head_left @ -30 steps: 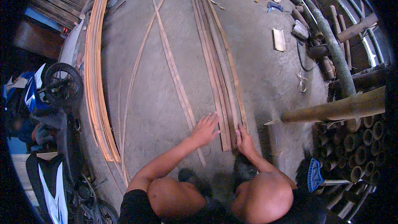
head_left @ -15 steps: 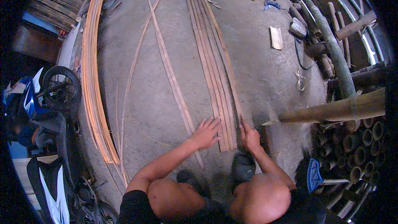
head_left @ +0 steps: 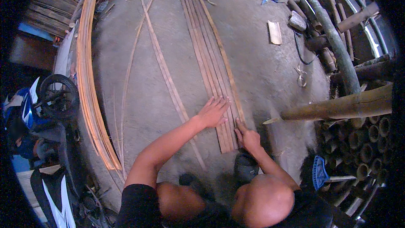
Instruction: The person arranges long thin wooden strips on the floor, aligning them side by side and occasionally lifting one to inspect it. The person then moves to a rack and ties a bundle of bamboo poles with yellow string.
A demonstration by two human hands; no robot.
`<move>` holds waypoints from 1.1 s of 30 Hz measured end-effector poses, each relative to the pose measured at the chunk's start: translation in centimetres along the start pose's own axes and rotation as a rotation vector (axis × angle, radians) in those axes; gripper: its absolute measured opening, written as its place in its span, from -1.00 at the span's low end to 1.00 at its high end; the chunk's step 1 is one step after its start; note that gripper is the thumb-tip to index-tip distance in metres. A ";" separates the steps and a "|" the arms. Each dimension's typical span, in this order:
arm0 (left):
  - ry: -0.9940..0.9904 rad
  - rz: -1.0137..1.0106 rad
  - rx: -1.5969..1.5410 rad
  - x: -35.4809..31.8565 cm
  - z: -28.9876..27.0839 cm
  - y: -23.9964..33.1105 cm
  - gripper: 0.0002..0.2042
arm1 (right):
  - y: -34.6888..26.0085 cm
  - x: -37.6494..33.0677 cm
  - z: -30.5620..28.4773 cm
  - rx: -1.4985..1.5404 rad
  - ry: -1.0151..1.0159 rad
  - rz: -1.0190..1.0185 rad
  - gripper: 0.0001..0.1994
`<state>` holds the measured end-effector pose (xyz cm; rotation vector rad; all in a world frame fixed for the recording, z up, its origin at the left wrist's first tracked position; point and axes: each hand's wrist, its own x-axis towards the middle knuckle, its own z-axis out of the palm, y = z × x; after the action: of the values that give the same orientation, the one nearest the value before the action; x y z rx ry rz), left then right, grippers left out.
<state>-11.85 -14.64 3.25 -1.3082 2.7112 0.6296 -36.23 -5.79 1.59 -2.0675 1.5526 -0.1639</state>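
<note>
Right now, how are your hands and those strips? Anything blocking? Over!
Left hand palm-down across bamboo strips. Right hand at near end of outer bamboo strip. Loose bamboo strip passes beneath left forearm.

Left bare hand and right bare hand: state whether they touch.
Apart. The head view shows a gap between the left hand and the right hand, with flat brown wooden strips visible in it.

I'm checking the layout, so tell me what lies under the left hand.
Under the left hand run adjacent flat strips, visible farther away and nearer; the stretch directly beneath is hidden.
</note>
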 end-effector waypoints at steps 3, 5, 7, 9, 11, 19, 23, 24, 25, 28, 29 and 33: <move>-0.015 -0.005 -0.005 0.2 2.4 -0.2 -0.21 | -0.7 0.3 -1.4 -0.072 -0.126 0.055 -0.44; 0.022 0.000 0.012 -0.1 3.1 -0.3 -0.23 | -0.6 0.4 -1.7 -0.098 -0.174 0.075 -0.44; 0.023 0.004 0.041 -0.2 3.1 0.1 -0.25 | -0.3 0.3 -1.5 -0.074 -0.148 0.065 -0.45; -0.012 0.011 0.081 -0.4 2.5 0.8 -0.28 | 0.5 0.3 -1.1 -0.059 -0.125 0.049 -0.45; 0.024 -0.005 0.078 -0.7 2.8 0.8 -0.31 | 0.7 0.6 -1.1 -0.015 -0.074 0.079 -0.45; 0.008 -0.043 0.070 -0.7 2.3 1.5 -0.36 | 1.8 1.5 0.2 -0.007 0.217 0.036 -0.49; 0.015 -0.052 0.083 -0.8 2.7 1.3 -0.35 | 0.4 2.6 -0.6 0.371 0.090 0.211 -0.57; 0.023 -0.058 0.085 -0.9 3.1 1.0 -0.34 | -0.4 3.0 -1.0 0.419 0.130 0.181 -0.59; 0.024 -0.056 0.076 -0.8 3.1 1.1 -0.34 | -0.7 3.1 -1.4 0.460 0.168 0.159 -0.61; 0.022 -0.053 0.057 -0.6 2.8 1.4 -0.35 | -0.7 3.7 -1.6 0.408 0.171 0.113 -0.66; 0.018 -0.052 0.054 -0.7 2.5 1.7 -0.36 | -0.6 3.8 -1.6 0.403 0.163 0.136 -0.66; 0.003 -0.068 0.025 -0.8 2.0 1.8 -0.35 | -0.5 4.0 -1.7 0.350 0.082 0.244 -0.65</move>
<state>-12.89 -12.27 2.23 -1.3895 2.6554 0.5860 -35.21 -9.96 2.41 -1.6077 1.6752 -0.4028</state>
